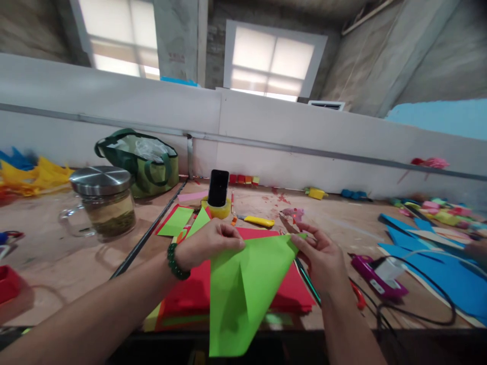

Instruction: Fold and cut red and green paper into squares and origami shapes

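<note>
A sheet of bright green paper [262, 268] hangs between my two hands, creased and bent, its lower end reaching past the table's front edge. My left hand [215, 241], with a dark green bead bracelet at the wrist, pinches its upper left corner. At the upper right corner, my right hand [317, 251] is closed on the paper between thumb and fingers. Beneath the sheet lies a stack of red paper [186, 289], partly hidden by it. Smaller green paper pieces [180, 221] rest just beyond my left hand.
A yellow utility knife [258, 221] and a phone [218, 187] on a tape roll are beyond the paper. At left stand a glass mug [108, 208] and a green bag [160, 175]. A purple power strip [378, 279] with cables and blue paper sheets [441, 274] lie right.
</note>
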A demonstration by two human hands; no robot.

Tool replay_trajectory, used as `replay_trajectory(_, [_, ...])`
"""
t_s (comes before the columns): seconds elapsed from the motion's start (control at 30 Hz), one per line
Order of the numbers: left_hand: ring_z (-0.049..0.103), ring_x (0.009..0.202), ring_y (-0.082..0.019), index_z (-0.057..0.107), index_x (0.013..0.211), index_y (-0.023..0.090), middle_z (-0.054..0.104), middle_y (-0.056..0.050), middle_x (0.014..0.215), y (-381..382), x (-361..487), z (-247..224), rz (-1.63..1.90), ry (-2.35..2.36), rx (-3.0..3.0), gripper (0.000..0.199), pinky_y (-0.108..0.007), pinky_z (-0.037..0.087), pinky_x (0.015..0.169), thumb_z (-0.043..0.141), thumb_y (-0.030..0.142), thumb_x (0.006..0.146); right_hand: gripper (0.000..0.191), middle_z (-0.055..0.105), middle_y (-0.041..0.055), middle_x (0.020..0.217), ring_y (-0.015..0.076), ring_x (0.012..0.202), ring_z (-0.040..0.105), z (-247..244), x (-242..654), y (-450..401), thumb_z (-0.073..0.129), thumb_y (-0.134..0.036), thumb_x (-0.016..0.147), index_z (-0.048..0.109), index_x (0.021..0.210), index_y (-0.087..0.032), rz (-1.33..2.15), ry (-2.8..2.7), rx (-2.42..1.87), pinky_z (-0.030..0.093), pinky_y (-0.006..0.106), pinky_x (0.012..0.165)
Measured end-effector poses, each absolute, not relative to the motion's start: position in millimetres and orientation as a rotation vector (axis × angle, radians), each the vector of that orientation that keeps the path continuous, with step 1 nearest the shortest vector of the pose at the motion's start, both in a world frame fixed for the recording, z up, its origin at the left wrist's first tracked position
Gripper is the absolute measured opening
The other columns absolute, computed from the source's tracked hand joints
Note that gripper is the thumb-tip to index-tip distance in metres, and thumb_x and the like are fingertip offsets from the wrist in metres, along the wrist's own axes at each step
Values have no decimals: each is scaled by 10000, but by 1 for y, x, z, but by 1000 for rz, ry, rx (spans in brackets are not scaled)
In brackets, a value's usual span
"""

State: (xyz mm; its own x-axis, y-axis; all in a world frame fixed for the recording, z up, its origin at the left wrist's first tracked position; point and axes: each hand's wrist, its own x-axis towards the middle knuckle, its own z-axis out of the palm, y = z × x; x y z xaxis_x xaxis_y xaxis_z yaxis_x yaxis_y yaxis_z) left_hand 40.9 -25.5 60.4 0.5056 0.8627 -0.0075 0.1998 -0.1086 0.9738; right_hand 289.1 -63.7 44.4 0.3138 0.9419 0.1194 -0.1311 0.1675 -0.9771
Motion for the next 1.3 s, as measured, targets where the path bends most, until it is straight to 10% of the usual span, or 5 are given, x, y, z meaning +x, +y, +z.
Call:
replay_trajectory(0.53, [441, 521, -114, 588, 498, 151, 498, 37, 482, 43, 56, 3, 419, 1245, 1948, 129, -234, 312, 502, 638, 214, 599, 316, 544, -69, 423, 113, 353, 505, -27, 301, 5, 742, -324, 625, 576, 854, -183, 952, -1314, -1614, 328, 202, 368])
replay_trajectory(1.07, [419, 497, -108, 615, 534, 149, 459, 34, 473, 35, 56, 1, 324, 1303, 2276, 140, -224, 278, 492, 578, 119, 665, 91, 670, 70, 854, 222, 890, 596, -14, 286, -16, 595, -161, 819, 662, 765, -192, 164, -2007, -1812, 411, 317, 781])
replay_trajectory(1.3, [455, 508, -118, 659, 582, 141, 550, 5, 525, 37, 55, -2, 350, 1282, 2262, 127, -240, 302, 505, 582, 128, 682, 150, 692, 67, 833, 210, 839, 610, -15, 282, -21, 581, -218, 871, 689, 771, -193, 132, -2223, -1710, 438, 322, 789])
